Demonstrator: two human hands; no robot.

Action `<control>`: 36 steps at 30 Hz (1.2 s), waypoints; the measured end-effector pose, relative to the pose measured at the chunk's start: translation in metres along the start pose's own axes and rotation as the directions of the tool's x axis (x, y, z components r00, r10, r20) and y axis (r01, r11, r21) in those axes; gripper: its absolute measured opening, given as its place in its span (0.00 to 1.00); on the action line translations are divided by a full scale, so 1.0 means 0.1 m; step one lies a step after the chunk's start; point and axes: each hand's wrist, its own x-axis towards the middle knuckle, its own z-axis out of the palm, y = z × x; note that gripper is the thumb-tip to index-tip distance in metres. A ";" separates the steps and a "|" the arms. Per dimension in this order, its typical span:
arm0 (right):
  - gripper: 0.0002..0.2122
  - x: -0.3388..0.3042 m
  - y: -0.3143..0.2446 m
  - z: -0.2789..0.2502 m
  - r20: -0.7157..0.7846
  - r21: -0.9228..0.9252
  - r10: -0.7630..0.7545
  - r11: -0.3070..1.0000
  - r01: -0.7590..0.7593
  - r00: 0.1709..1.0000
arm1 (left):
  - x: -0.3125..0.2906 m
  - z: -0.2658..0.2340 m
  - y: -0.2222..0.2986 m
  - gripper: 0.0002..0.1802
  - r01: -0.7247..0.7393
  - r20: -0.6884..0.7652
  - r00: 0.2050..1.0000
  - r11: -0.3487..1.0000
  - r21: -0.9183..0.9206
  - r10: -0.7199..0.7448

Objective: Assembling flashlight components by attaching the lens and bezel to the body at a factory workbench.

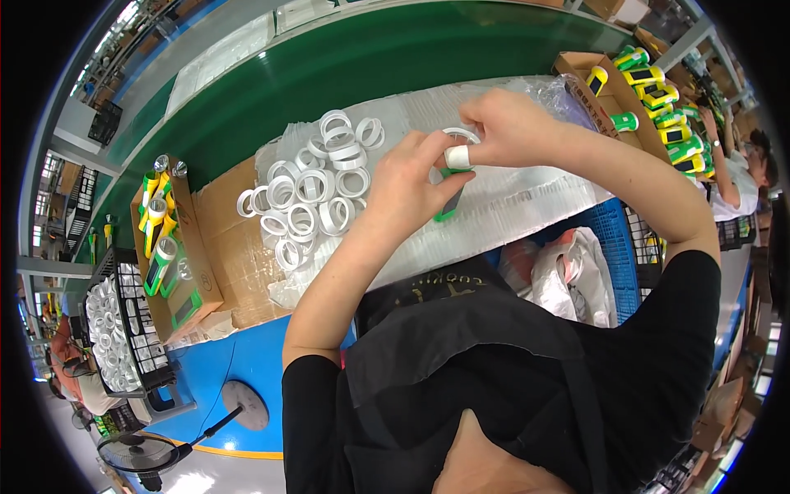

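I have both hands working together over the bench point(395, 58), right of its middle, nearer the near edge than the far one. Left hand point(407, 185) grasps a green handheld plastic body point(448, 212), fingers over the top, thumb across; its lower end pokes out toward the near edge. Right hand point(514, 128) pinches at the far end, at a white round ring-like part point(462, 134). Ring seated or just touching: can't tell, fingers cover the joint. Reads to me as left steadying, right doing fine positioning. White band at the right thumb: wrap or part, can't tell.

Loose white plastic rings point(331, 188) lie piled beside the left hand, probably for a short reach. Pale padded sheet point(527, 202) under the work likely guards against scuffs and rolling.

Brown cardboard box point(206, 284) at the bench's left end holds yellow-green torch-shaped units point(156, 222); second brown cardboard box point(607, 115) at the far right corner holds similar ones. I'd guess one box per side keeps the middle workable.
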 end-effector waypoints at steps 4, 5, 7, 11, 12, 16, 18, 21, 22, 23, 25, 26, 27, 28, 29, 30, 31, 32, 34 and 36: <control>0.24 0.00 0.20 0.14 -0.359 0.224 -0.234 0.918 0.327 0.903 | 0.00 0.02 -0.01 0.21 -0.051 -0.075 0.996 0.999 -0.006 0.050; 0.25 0.00 0.17 0.17 -0.342 0.172 -0.282 0.919 0.355 0.896 | -0.01 0.03 -0.01 0.21 -0.047 -0.055 0.997 0.999 0.004 0.047; 0.26 -0.03 0.07 0.18 -0.291 0.028 -0.171 0.982 0.187 0.941 | 0.00 0.04 -0.01 0.21 -0.042 -0.038 0.998 0.999 0.014 0.043; 0.22 0.01 0.06 0.04 -0.142 0.019 -0.032 0.999 0.035 0.989 | 0.02 0.03 -0.05 0.21 -0.015 -0.025 1.000 1.000 -0.017 0.015; 0.22 0.03 0.16 0.14 -0.234 0.150 -0.201 0.959 0.239 0.951 | 0.03 0.02 -0.07 0.20 -0.035 -0.050 0.998 0.999 -0.012 0.035; 0.23 0.06 0.09 0.52 -0.394 0.212 -0.078 0.962 0.173 0.916 | -0.08 -0.02 -0.15 0.21 -0.069 -0.091 0.994 0.996 -0.065 0.063; 0.30 0.06 0.18 1.04 -0.426 0.832 0.088 0.428 0.352 0.901 | -0.09 0.06 -0.22 0.20 -0.090 -0.160 0.985 0.981 -0.174 0.062; 0.35 0.02 0.09 1.91 -0.540 0.816 0.118 0.318 0.483 0.834 | -0.19 0.04 -0.19 0.21 0.027 -0.189 0.977 0.946 -0.324 -0.093; 0.32 -0.09 -0.23 1.91 -0.292 0.858 0.335 0.505 0.090 0.896 | -0.24 0.02 -0.15 0.23 0.079 -0.190 0.969 0.931 -0.357 -0.155; 0.26 -0.06 -0.43 2.07 -0.599 0.785 0.385 0.457 0.419 0.702 | -0.25 0.04 -0.09 0.22 0.071 -0.191 0.970 0.924 -0.375 -0.152; 0.22 0.00 -0.59 2.05 -0.534 0.828 0.329 0.390 0.403 0.779 | -0.29 -0.01 -0.04 0.22 0.132 -0.203 0.941 0.847 -0.515 -0.270; 0.18 0.00 -0.69 1.98 -0.459 0.869 0.304 0.348 0.352 0.835 | -0.33 -0.07 -0.03 0.22 0.163 -0.169 0.916 0.723 -0.672 -0.363; 0.16 -0.04 -0.71 1.83 -0.252 0.967 0.035 0.038 0.251 0.967 | -0.39 -0.16 -0.05 0.20 0.168 -0.234 0.904 0.801 -0.575 -0.358; 0.15 -0.10 -0.76 1.55 -0.090 0.978 -0.294 -0.209 0.028 0.952 | -0.45 -0.30 0.01 0.20 0.166 -0.261 0.894 0.809 -0.563 -0.364; 0.15 -0.18 -1.05 1.34 -0.127 0.847 -0.411 -0.519 -0.117 0.903 | -0.49 -0.44 0.16 0.19 0.081 -0.133 0.940 0.584 -0.808 -0.314; 0.18 -0.13 -1.05 1.45 -0.194 0.813 -0.579 -0.547 -0.201 0.792 | -0.54 -0.56 0.27 0.19 0.032 -0.030 0.976 0.279 -0.960 -0.216; 0.19 -0.02 -1.05 1.51 -0.307 0.805 -0.662 -0.564 -0.184 0.683 | -0.56 -0.64 0.34 0.17 -0.121 -0.169 0.984 0.503 -0.856 -0.052; 0.19 0.10 -1.07 1.53 -0.412 0.795 -0.723 -0.583 -0.170 0.555 | -0.58 -0.77 0.37 0.17 -0.123 -0.170 0.984 0.500 -0.857 -0.048; 0.21 0.32 -1.13 1.32 -0.224 0.954 -0.762 -0.300 -0.024 0.608 | -0.60 -1.07 0.27 0.20 -0.218 -0.288 0.957 0.679 -0.701 0.010; 0.30 0.36 -1.45 1.12 -0.200 0.956 -0.481 0.094 0.277 0.854 | -0.82 -1.48 0.18 0.21 -0.071 -0.357 0.912 0.781 -0.621 -0.201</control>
